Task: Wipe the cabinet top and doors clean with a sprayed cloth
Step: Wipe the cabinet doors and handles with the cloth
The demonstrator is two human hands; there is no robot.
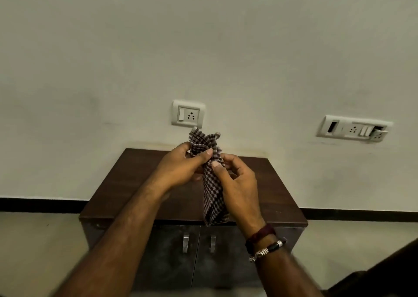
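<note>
I am holding the dark-and-white checked woven cloth (pixel 209 179) in the air above the cabinet, bunched lengthwise, its top ruffled below a wall socket and its tail hanging down towards the front edge. My left hand (pixel 181 167) is pinching the upper part of the cloth between thumb and fingers; my right hand (pixel 237 188) is pinching it just beside, thumb pressed on the fabric, the other fingers curled. The cloth is touching neither surface, so I am judging the wiping as not yet begun: I appear to be gathering or folding it. No spray bottle is showing, and I cannot tell whether the cloth is damp. The dark brown wood-grain cabinet top (pixel 144 183) is lying bare, and the two dark cabinet doors (pixel 172 262) with metal handles (pixel 186 242) are standing closed; all are left to do. Behind, a pale wall is carrying a white single socket plate (pixel 188 115) and a white, wider switch panel (pixel 355 128); a black skirting (pixel 40 205) is running along a pale floor.
</note>
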